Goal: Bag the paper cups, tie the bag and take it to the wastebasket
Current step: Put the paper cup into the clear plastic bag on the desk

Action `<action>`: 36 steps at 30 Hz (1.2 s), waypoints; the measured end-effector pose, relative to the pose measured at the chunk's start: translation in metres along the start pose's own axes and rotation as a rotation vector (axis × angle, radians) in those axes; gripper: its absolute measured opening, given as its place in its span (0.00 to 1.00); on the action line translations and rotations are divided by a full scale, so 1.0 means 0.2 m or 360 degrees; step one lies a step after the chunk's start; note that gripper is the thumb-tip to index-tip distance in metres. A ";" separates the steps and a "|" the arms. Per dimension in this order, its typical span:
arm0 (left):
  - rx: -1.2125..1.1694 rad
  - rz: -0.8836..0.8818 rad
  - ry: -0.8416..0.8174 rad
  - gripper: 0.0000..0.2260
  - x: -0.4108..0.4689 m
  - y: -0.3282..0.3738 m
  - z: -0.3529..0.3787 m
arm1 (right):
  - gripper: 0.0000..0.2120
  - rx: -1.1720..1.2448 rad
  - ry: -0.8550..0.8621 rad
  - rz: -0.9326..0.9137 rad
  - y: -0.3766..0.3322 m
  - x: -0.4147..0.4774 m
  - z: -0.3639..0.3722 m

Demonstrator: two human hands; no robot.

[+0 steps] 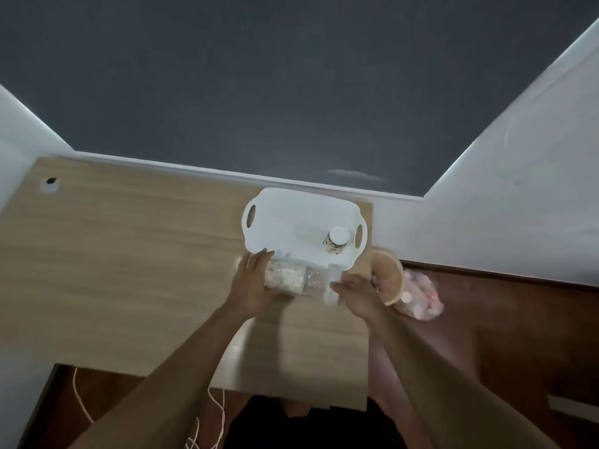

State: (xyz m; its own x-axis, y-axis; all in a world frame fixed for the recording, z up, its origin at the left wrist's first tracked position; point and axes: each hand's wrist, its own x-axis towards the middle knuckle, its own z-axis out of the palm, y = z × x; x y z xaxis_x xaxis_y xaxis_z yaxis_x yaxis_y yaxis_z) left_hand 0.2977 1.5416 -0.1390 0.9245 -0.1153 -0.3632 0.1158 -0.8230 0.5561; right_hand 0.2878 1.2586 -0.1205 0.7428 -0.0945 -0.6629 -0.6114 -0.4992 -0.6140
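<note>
A clear plastic bag [293,279] with paper cups inside lies between my hands, just in front of the white tray [291,215]. My left hand [251,283] holds the bag's left side, fingers reaching up to the tray's edge. My right hand [358,294] pinches the loose plastic at the bag's right end. One paper cup [337,241] stands upright on the tray near its right handle. The wastebasket [393,280], with a wooden rim and a pinkish liner, stands on the floor just off the table's right edge, close to my right hand.
The wooden table [129,270] runs left, with a cable hole [50,182] at its far left corner. A dark wall is behind it and white walls are on both sides. A thin cord [81,400] hangs below the front edge.
</note>
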 end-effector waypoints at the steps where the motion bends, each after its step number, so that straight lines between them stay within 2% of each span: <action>1: 0.0123 -0.0003 -0.0079 0.47 0.01 -0.01 -0.02 | 0.12 0.0070 0.0024 0.0039 0.00 -0.03 0.03; 3: 0.0240 -0.0028 -0.0249 0.57 0.02 -0.03 -0.05 | 0.10 0.0235 0.0043 0.0075 -0.01 -0.10 0.07; 6: 0.0233 -0.0007 -0.0345 0.64 0.00 -0.09 -0.08 | 0.14 0.0351 0.0011 0.0034 -0.11 -0.25 0.14; 10: 0.0284 0.0051 -0.0361 0.68 -0.05 -0.16 -0.15 | 0.15 0.0339 -0.0026 -0.0083 -0.30 -0.42 0.22; 14: 0.0220 0.0288 -0.0207 0.70 -0.14 -0.17 -0.18 | 0.19 0.0221 -0.0065 -0.0274 -0.49 -0.56 0.26; 16: 0.0155 0.0356 -0.0213 0.71 -0.16 -0.18 -0.18 | 0.22 0.0198 -0.0082 -0.0372 -0.57 -0.61 0.25; 19: 0.0092 0.0473 -0.0276 0.72 -0.17 -0.20 -0.21 | 0.16 0.0182 -0.0175 -0.0439 -0.66 -0.69 0.20; 21: 0.0150 0.0563 -0.0278 0.70 -0.17 -0.17 -0.25 | 0.16 0.0285 -0.0211 -0.0472 -0.68 -0.70 0.15; 23: 0.0171 0.0622 -0.0254 0.60 -0.17 -0.12 -0.29 | 0.17 0.0431 -0.0254 -0.0491 -0.68 -0.69 0.10; 26: -0.0001 0.0724 -0.0225 0.45 -0.13 -0.10 -0.35 | 0.24 0.0699 -0.0368 -0.0440 -0.67 -0.69 0.03; 28: -0.0081 0.0741 -0.0247 0.42 -0.12 -0.10 -0.41 | 0.27 0.0849 -0.0411 -0.0347 -0.64 -0.68 -0.02; 29: -0.0064 0.0756 -0.0256 0.42 -0.11 -0.09 -0.44 | 0.25 0.0858 -0.0409 -0.0322 -0.62 -0.68 -0.04; 32: 0.0034 0.0801 -0.0264 0.42 -0.12 -0.05 -0.50 | 0.16 0.0613 -0.0460 -0.0450 -0.54 -0.68 -0.08; 34: 0.0114 0.0815 -0.0291 0.43 -0.13 -0.02 -0.52 | 0.23 0.0349 -0.0477 -0.0551 -0.49 -0.65 -0.05; 36: 0.0237 0.0818 -0.0285 0.45 -0.13 0.00 -0.54 | 0.23 0.0223 -0.0404 -0.0500 -0.48 -0.61 -0.03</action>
State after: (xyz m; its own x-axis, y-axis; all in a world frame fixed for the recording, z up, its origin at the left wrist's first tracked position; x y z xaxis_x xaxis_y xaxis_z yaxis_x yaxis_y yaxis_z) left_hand 0.3130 1.6040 -0.0489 0.7710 -0.6041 -0.2015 -0.3979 -0.7040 0.5882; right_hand 0.2569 1.3128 0.0215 0.8190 0.2671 -0.5079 -0.4102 -0.3464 -0.8436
